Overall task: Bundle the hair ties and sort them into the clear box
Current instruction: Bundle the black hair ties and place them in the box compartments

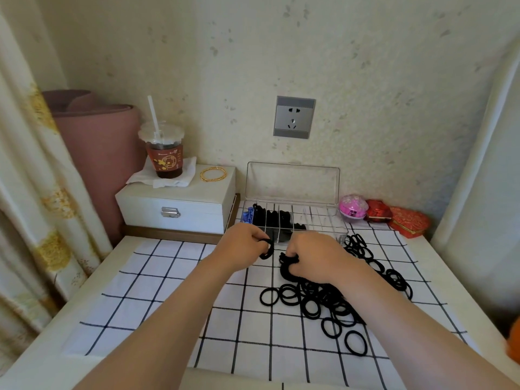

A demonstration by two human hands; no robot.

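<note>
left hand [242,243]: seen from the back, fingertips curled under and hidden; pinched hair tie [267,250] only partly shows
right hand [312,254]: fingertips buried in bundle of hair ties [285,267]; tie count can't tell
loose hair ties [323,302]: pile partly under right forearm, overlapping, count unclear
clear box [292,178]: front wall and middle compartments behind both hands
blue item [247,215]: far-left compartment, too small to identify
cup [166,153]: label print unreadable
orange thing [515,342]: cut by right edge, can't identify
pink roll [98,130]: left side behind curtain [36,164]
forearms: cut off at bottom edge
</note>
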